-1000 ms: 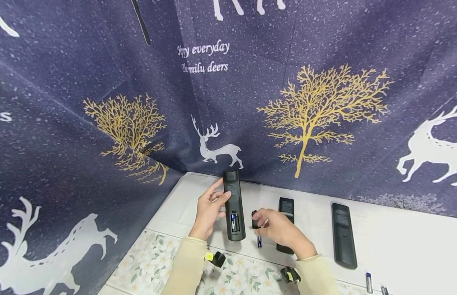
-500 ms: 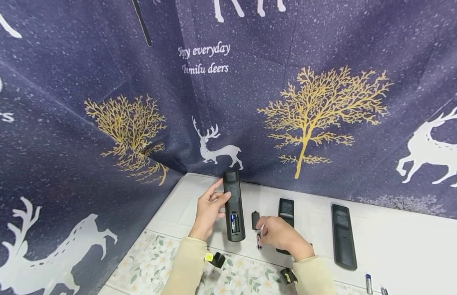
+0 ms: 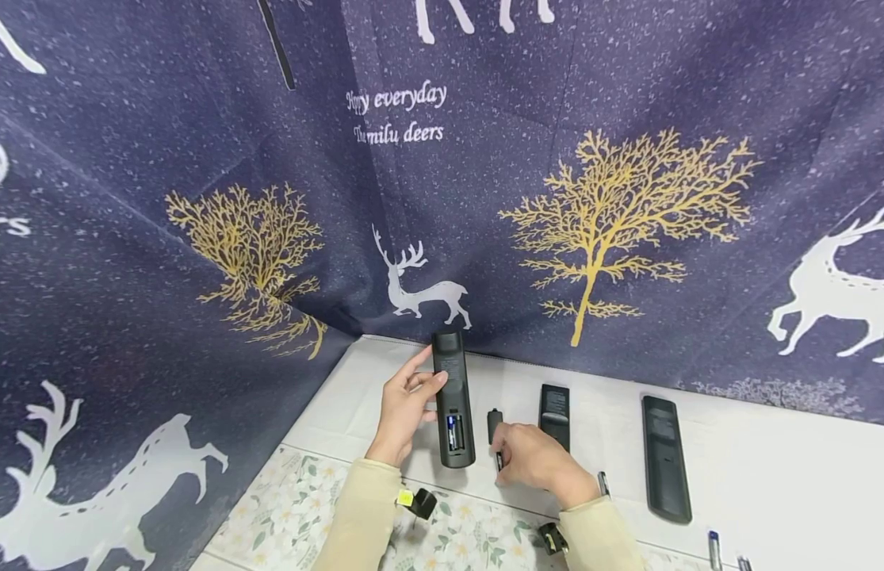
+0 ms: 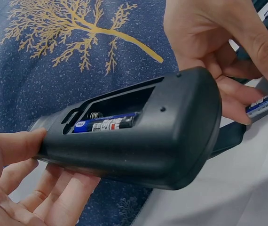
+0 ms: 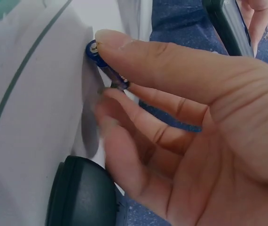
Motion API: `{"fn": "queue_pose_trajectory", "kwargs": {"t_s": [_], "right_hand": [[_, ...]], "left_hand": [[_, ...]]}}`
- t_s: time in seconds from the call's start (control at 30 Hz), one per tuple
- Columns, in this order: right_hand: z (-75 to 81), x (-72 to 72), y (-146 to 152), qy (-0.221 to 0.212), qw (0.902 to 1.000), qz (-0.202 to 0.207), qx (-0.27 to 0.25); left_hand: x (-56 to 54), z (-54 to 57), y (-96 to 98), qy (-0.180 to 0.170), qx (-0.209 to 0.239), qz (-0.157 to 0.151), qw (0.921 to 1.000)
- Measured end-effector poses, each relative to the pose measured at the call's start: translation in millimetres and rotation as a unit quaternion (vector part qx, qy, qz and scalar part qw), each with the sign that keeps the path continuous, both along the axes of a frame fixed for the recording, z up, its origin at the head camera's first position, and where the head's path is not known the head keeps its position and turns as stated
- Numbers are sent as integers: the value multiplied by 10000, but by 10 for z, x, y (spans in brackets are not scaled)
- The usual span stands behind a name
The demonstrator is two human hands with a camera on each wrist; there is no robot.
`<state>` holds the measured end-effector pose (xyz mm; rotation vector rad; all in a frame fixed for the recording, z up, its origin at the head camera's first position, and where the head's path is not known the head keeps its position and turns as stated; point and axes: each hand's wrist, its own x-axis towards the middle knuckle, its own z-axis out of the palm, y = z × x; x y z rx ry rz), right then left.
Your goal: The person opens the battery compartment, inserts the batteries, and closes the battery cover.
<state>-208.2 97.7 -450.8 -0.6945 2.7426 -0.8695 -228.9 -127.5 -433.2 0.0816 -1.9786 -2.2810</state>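
My left hand (image 3: 402,412) grips a black remote control (image 3: 450,373), its back facing me and its battery compartment uncovered. Inside the compartment lies one blue AAA battery (image 4: 106,123) beside a vacant slot with a bare spring (image 4: 95,115). To the right, my right hand (image 3: 537,460) pinches a second blue battery (image 5: 108,66) between thumb and fingers, low over the white table. Only a bit of that battery shows in the head view, as fingers cover the rest. A small black battery cover (image 3: 495,422) lies just beyond the right fingertips.
Two more black remotes lie on the table: one (image 3: 554,408) partly behind my right hand, another (image 3: 665,456) farther right. Loose batteries lie by my right wrist (image 3: 602,482) and at the lower right (image 3: 713,547). A dark deer-print cloth (image 3: 470,198) hangs behind the table.
My right hand has moved from the battery cover down towards me to the loose battery and now pinches it. The left hand and remote have stayed in place.
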Motion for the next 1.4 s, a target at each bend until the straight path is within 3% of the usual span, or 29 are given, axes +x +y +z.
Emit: {"fn": "queue_pose_trajectory", "kwargs": {"t_s": [0.4,0.97,1.4], "right_hand": [[-35,-24,7,-64,9960,615,-645],[185,9,-60,118,9879,94,-1543],[314,91,-135,486,9797,439,-1894]], "left_hand": [[13,10,2,-42,-32,69,10000],[3,-9,-9,-22,48,81,10000],[-3,1,0,-11,39,74,10000]]}}
